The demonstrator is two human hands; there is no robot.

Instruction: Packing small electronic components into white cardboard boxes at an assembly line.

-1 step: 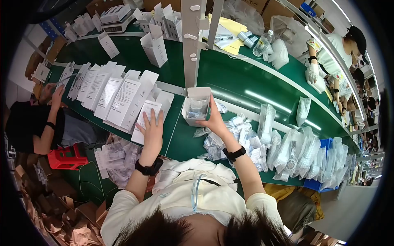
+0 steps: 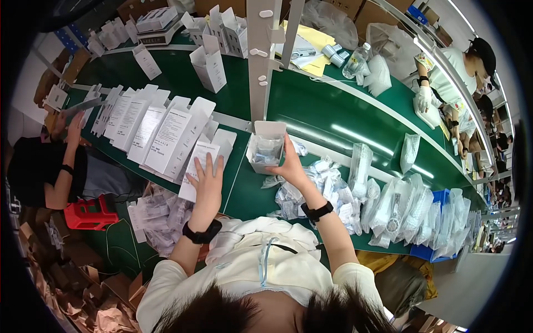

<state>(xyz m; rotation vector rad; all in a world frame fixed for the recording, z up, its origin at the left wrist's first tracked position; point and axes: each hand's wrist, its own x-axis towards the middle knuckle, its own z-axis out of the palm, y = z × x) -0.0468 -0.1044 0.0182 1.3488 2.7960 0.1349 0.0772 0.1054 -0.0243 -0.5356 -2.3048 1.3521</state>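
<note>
Two bare hands of yours work at a green table (image 2: pixel 236 194). Your right hand (image 2: pixel 290 167) grips an open white box (image 2: pixel 270 129) by its right side, thumb at the front near wall and the other fingers along the right edge, some tips hidden behind it. This box stands upright in front of you, near the foot of a metal post (image 2: pixel 259 66), its flap raised; inside lies a clear plastic bag (image 2: pixel 268 147), whose contents you cannot make out. Your left hand (image 2: pixel 207 186) lies with fingers spread wide over the face of a leaning white carton (image 2: pixel 189 187), covering much of it; the carton's inside is out of sight. Beyond it, a row of white cartons (image 2: pixel 169 133) overlaps so closely that most insides are hidden. Right of your box, small clear packets (image 2: pixel 316 191) pile up, too tangled to tell apart. Farther right, a blue bin (image 2: pixel 423 251) holds clear wrapped bags (image 2: pixel 446 225), its walls mostly covered. At far left, a seated co-worker (image 2: pixel 41 166) shows only in part, the head out of sight.
</note>
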